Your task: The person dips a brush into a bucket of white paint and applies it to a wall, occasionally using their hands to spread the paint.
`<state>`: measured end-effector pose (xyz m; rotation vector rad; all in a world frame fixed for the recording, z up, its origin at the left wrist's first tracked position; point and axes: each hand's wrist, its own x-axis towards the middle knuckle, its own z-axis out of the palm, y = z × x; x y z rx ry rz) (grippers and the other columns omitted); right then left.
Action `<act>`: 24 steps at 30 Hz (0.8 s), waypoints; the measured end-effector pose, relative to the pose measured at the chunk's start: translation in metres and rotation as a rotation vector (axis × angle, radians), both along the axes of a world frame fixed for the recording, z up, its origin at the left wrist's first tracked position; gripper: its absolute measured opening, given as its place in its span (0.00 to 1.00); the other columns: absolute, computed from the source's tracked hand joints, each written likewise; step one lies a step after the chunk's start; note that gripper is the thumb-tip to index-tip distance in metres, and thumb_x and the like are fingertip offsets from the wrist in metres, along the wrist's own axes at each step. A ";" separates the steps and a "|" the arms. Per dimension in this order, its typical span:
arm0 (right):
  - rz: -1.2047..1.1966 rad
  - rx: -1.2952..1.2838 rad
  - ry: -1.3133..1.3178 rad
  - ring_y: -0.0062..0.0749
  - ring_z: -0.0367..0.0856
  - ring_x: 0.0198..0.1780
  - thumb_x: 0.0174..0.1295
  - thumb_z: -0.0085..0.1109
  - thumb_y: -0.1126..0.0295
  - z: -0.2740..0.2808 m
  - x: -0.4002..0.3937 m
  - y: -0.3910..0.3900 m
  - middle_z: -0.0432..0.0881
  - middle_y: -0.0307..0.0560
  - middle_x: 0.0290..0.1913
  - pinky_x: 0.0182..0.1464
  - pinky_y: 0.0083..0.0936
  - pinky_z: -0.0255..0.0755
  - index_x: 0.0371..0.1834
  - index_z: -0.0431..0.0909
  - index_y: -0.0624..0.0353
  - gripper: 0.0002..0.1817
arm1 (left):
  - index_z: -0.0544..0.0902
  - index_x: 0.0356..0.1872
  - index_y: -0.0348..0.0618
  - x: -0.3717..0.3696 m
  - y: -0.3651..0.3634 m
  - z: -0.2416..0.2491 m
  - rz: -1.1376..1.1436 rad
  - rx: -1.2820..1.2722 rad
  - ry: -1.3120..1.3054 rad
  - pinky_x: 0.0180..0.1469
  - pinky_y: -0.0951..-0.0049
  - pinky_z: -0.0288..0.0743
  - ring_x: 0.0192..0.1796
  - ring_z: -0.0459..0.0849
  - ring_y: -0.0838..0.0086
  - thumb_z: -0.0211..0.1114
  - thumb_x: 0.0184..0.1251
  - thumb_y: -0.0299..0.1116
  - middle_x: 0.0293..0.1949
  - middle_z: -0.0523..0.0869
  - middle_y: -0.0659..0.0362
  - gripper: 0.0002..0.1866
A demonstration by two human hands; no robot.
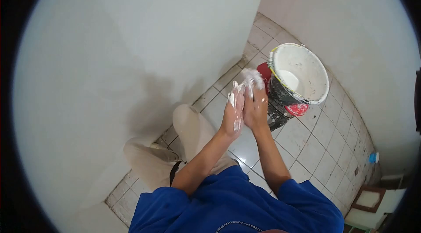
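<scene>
My left hand [233, 111] and my right hand [256, 103] meet in front of my body, palm against palm. The fingers of both are stretched out, with white paste smeared over fingers and palms. Motion blurs the right fingertips, and no tool shows between the hands. Just to the right of them stands a black bucket [302, 73], its inside and rim coated in white, with some white material at the bottom. My right fingers are close to its left side, apparently not touching it.
Below the bucket are a red round piece [297, 110] and a dark, white-spattered object [277, 117]. A plain wall [109, 49] rises at the left, another [351, 22] behind the bucket. A blue item [373, 157] lies on the tiled floor [302, 138], near a brown-framed object [368, 199].
</scene>
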<state>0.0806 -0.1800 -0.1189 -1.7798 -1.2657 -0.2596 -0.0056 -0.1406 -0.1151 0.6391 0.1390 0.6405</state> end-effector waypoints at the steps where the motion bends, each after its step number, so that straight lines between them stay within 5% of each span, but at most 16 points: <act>1: -0.082 0.031 0.149 0.50 0.70 0.61 0.69 0.41 0.60 -0.008 0.002 0.009 0.73 0.58 0.57 0.65 0.35 0.59 0.57 0.74 0.59 0.20 | 0.60 0.67 0.40 -0.012 0.000 0.005 0.005 0.054 -0.021 0.71 0.65 0.50 0.71 0.58 0.65 0.39 0.72 0.56 0.71 0.57 0.53 0.33; 2: -0.165 0.062 0.301 0.51 0.69 0.61 0.69 0.41 0.59 -0.017 0.003 0.016 0.73 0.59 0.57 0.65 0.35 0.58 0.56 0.74 0.60 0.21 | 0.60 0.67 0.39 -0.030 0.000 0.009 -0.031 0.088 -0.028 0.72 0.60 0.44 0.73 0.52 0.62 0.39 0.73 0.54 0.72 0.52 0.52 0.32; 5: -0.115 0.014 0.657 0.50 0.73 0.57 0.68 0.45 0.58 -0.062 0.002 0.020 0.76 0.61 0.52 0.60 0.35 0.63 0.52 0.76 0.63 0.21 | 0.60 0.67 0.37 -0.075 0.001 -0.010 0.071 0.283 -0.027 0.72 0.56 0.46 0.73 0.53 0.57 0.40 0.72 0.51 0.71 0.54 0.47 0.31; 6: -0.090 -0.018 0.659 0.43 0.74 0.52 0.67 0.46 0.60 -0.061 -0.012 0.021 0.78 0.56 0.48 0.56 0.32 0.65 0.50 0.77 0.63 0.19 | 0.67 0.60 0.35 -0.091 0.002 -0.009 0.116 0.164 -0.019 0.67 0.57 0.60 0.66 0.67 0.58 0.54 0.69 0.29 0.63 0.68 0.46 0.20; 8: -0.049 -0.103 0.649 0.27 0.76 0.43 0.66 0.49 0.64 -0.056 -0.038 0.015 0.80 0.47 0.41 0.47 0.25 0.69 0.46 0.79 0.64 0.15 | 0.70 0.55 0.35 -0.116 0.017 -0.008 0.168 0.120 0.038 0.64 0.57 0.65 0.62 0.72 0.59 0.54 0.68 0.28 0.57 0.74 0.48 0.16; 11: 0.125 -0.148 0.582 0.28 0.76 0.38 0.64 0.51 0.66 -0.057 -0.081 0.027 0.80 0.46 0.37 0.42 0.25 0.70 0.42 0.79 0.64 0.13 | 0.75 0.47 0.36 -0.145 0.026 -0.008 0.340 0.056 0.137 0.59 0.56 0.70 0.52 0.79 0.61 0.52 0.68 0.31 0.45 0.80 0.52 0.12; 13: 0.351 -0.138 0.642 0.44 0.80 0.43 0.63 0.52 0.63 -0.057 -0.115 0.048 0.81 0.52 0.41 0.47 0.32 0.70 0.41 0.79 0.62 0.13 | 0.73 0.49 0.38 -0.166 0.040 -0.026 0.412 0.137 0.126 0.60 0.53 0.68 0.53 0.78 0.58 0.48 0.70 0.37 0.46 0.79 0.51 0.15; 14: 0.455 -0.254 0.699 0.43 0.79 0.46 0.62 0.52 0.63 -0.067 -0.132 0.061 0.80 0.53 0.44 0.50 0.33 0.70 0.44 0.78 0.61 0.14 | 0.73 0.49 0.38 -0.174 0.043 -0.030 0.446 0.101 0.088 0.60 0.54 0.69 0.50 0.78 0.61 0.50 0.70 0.37 0.44 0.79 0.53 0.15; 17: 0.723 -0.634 0.749 0.43 0.77 0.48 0.61 0.53 0.62 -0.138 -0.179 0.105 0.79 0.54 0.47 0.52 0.33 0.69 0.48 0.77 0.60 0.16 | 0.77 0.40 0.36 -0.184 0.049 -0.012 0.536 0.109 0.011 0.54 0.64 0.70 0.43 0.78 0.69 0.54 0.67 0.31 0.38 0.79 0.56 0.09; 21: 0.968 -1.197 0.501 0.43 0.77 0.48 0.61 0.53 0.61 -0.268 -0.226 0.125 0.79 0.54 0.47 0.52 0.34 0.69 0.48 0.76 0.60 0.17 | 0.76 0.42 0.36 -0.193 0.076 -0.032 0.574 0.051 0.183 0.55 0.61 0.70 0.45 0.78 0.67 0.56 0.67 0.35 0.39 0.79 0.56 0.11; 24: 1.080 -1.423 0.396 0.43 0.77 0.48 0.61 0.53 0.61 -0.312 -0.228 0.118 0.79 0.54 0.47 0.52 0.34 0.69 0.48 0.76 0.60 0.17 | 0.74 0.45 0.38 -0.197 0.101 -0.060 0.577 0.037 0.303 0.57 0.54 0.70 0.49 0.78 0.63 0.59 0.65 0.41 0.42 0.78 0.55 0.16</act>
